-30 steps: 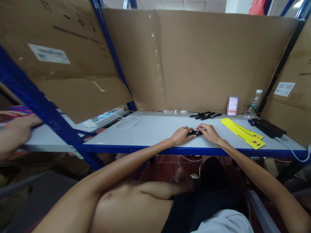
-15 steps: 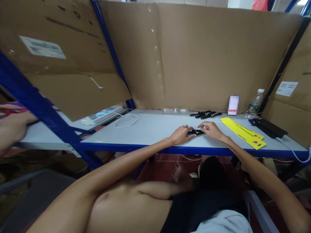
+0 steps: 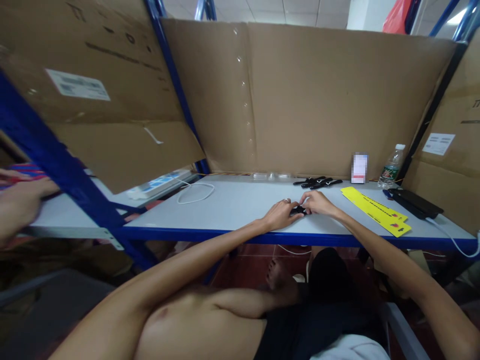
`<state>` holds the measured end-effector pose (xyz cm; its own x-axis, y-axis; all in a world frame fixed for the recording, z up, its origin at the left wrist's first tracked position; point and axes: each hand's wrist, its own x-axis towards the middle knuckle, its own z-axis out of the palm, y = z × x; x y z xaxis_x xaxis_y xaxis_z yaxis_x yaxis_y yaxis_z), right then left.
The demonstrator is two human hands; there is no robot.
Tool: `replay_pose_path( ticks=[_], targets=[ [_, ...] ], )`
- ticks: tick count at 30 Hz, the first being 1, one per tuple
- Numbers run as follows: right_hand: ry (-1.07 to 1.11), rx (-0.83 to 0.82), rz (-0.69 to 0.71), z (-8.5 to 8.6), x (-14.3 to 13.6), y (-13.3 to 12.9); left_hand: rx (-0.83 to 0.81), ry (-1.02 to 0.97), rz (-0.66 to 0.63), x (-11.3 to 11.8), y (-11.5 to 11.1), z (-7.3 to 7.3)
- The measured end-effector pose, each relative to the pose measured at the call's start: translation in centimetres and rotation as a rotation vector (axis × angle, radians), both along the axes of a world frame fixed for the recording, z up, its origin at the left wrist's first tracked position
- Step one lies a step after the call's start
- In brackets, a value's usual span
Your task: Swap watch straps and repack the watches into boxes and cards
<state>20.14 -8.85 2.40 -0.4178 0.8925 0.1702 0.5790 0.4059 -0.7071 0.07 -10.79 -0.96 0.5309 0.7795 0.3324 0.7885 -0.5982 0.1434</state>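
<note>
On the grey-white tabletop (image 3: 232, 207), a small shiny black clip-like piece (image 3: 299, 210) lies between my hands, partly covered by fingers. My left hand (image 3: 278, 214), with a ring on one finger, is closed on the piece from the left. From the right, my right hand (image 3: 318, 204) has thumb and fingertips bent together over the same piece; I cannot make out what exactly they pinch. Several similar black pieces (image 3: 317, 182) lie in a loose group just beyond my hands.
Yellow printed cards (image 3: 375, 211) lie to the right, near a black device (image 3: 416, 202) with a white cable. A phone (image 3: 359, 167) and a bottle (image 3: 390, 167) stand at the back. Leftward are a white cable (image 3: 195, 194) and a power strip (image 3: 159, 184). Another person's hand (image 3: 22, 205) is far left.
My right hand has shifted left, closer to my left hand, and its fingers have come in over the black piece. The camera view has tipped up slightly.
</note>
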Motion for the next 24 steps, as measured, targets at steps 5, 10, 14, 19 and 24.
replay_pose_path(
  ticks=[5,10,14,19,24],
  targets=[
    [-0.045,0.102,0.173,0.9,1.7,0.8,0.001,0.016,-0.002,-0.1,0.1,0.0],
    [-0.247,0.290,0.069,0.3,0.0,0.2,0.017,0.024,-0.002,-0.3,0.3,-0.4],
    [-0.174,0.217,0.003,-0.2,-0.7,-0.1,0.012,0.017,-0.004,-0.3,0.3,-0.4],
    [-0.029,0.145,0.110,0.4,1.2,0.1,0.010,0.020,-0.007,-0.2,0.2,-0.2],
    [-0.146,0.217,0.146,0.6,1.3,-0.1,0.015,0.024,-0.007,-0.4,0.4,-0.4]
  ],
)
